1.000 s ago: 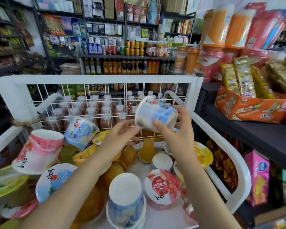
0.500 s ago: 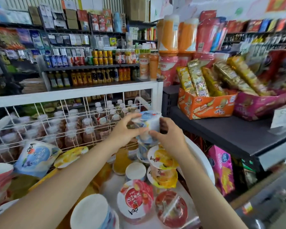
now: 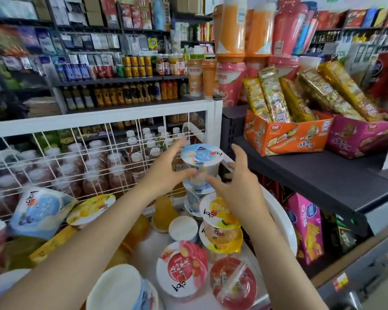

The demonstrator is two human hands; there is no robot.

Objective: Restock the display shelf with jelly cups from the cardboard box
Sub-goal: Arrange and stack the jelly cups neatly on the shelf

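Head view: blue jelly cup (image 3: 199,163) is sitting upright at frame center, stacked on another cup in the white wire display shelf (image 3: 103,121). Left hand (image 3: 166,173) is touching its lower wall with thumb, fingers straight. Right hand (image 3: 238,182) is spread loosely just beside it, thumb touching its base, holding nothing. Cup is probably light, rigid plastic, slick film lid; take hold around the sidewall. Stack looks tippy.

We see a blue-lidded jelly cup (image 3: 201,163) standing upright on a stack in the white wire display shelf (image 3: 103,121). Our left hand (image 3: 166,173) touches its side; our right hand (image 3: 238,186) hovers beside it, fingers spread.
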